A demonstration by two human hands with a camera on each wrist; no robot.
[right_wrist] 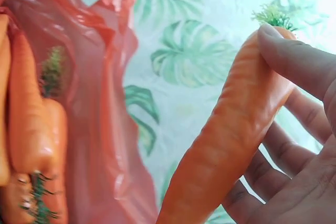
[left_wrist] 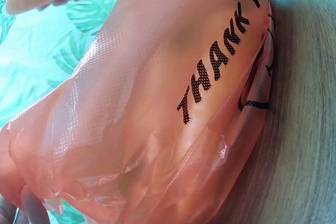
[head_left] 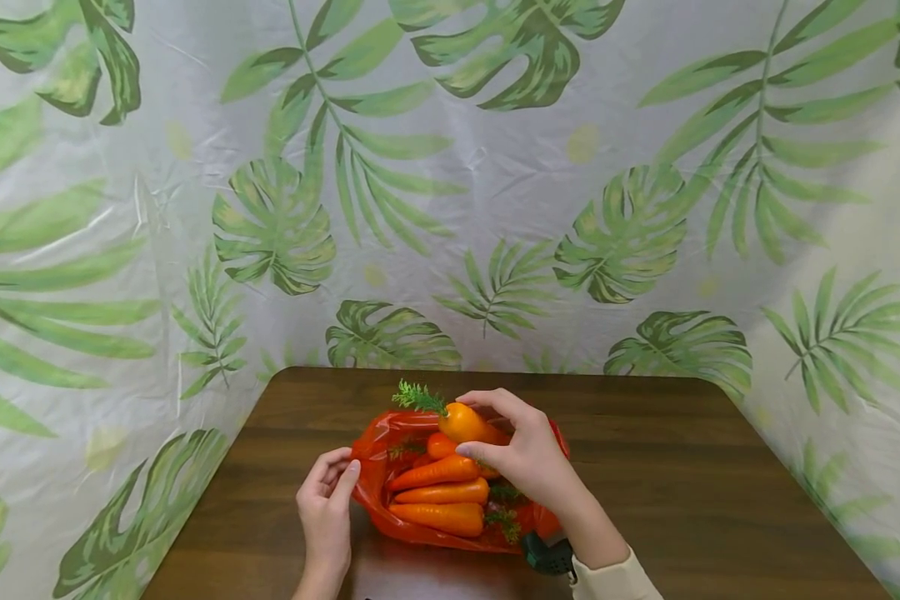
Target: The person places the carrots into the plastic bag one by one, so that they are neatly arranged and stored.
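A red plastic bag (head_left: 370,479) lies on the table with its mouth spread wide, and several orange carrots (head_left: 442,518) with green tops are inside. At the bag's left rim, my left hand (head_left: 326,504) pinches the plastic between thumb and fingers; its fingertips (left_wrist: 34,208) show at the lower left of the left wrist view. Above the bag, my right hand (head_left: 531,450) holds one carrot (right_wrist: 226,129), its thumb near the leafy end. In the head view that carrot's green top points left, and my hand hides its tapered end.
The bag rests on a dark wooden table (head_left: 667,467). Behind it hangs a pale sheet (head_left: 510,208) printed with green leaves. A dark device (head_left: 547,554) sits by my right wrist, close to the bag's front right rim. Black "THANK YOU" lettering (left_wrist: 212,61) marks the bag's side.
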